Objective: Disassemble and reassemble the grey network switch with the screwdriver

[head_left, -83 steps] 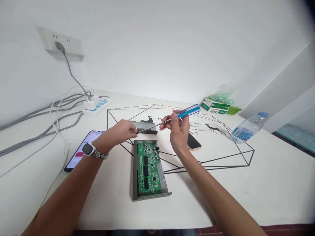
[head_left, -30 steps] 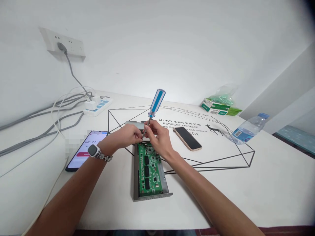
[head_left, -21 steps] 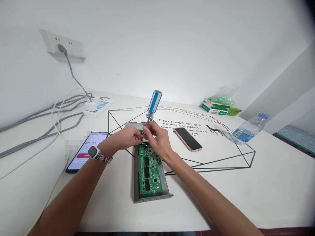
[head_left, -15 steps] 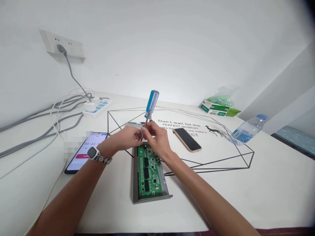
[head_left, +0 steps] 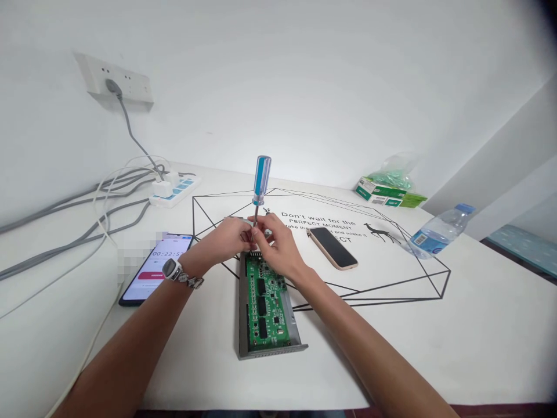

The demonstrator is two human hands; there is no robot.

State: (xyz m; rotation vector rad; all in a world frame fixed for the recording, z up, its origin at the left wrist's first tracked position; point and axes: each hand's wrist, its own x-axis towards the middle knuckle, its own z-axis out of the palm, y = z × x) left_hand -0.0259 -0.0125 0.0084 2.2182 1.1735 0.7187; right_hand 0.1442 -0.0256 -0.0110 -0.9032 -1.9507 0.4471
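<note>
A screwdriver with a blue-and-clear handle [head_left: 261,180] stands nearly upright, its thin steel shaft pointing down toward the top edge of a green circuit board [head_left: 266,310]. My left hand [head_left: 226,239] and my right hand [head_left: 274,247] meet around the lower shaft, and their fingers hide its tip. The board lies in an open grey metal case [head_left: 272,352], just below both hands. A flat metal piece [head_left: 232,219] lies on the table behind my hands, mostly hidden. A watch sits on my left wrist.
A phone showing a timer [head_left: 156,270] lies left of the case, and a tan-cased phone [head_left: 331,248] lies to its right. A water bottle [head_left: 437,239] lies at the right. Grey cables [head_left: 87,217] run to a power strip [head_left: 174,191] at the back left.
The screwdriver has swung from a slanted hold to nearly upright. My hands have come together above the board's top edge, and my fingers now close around the lower shaft.
</note>
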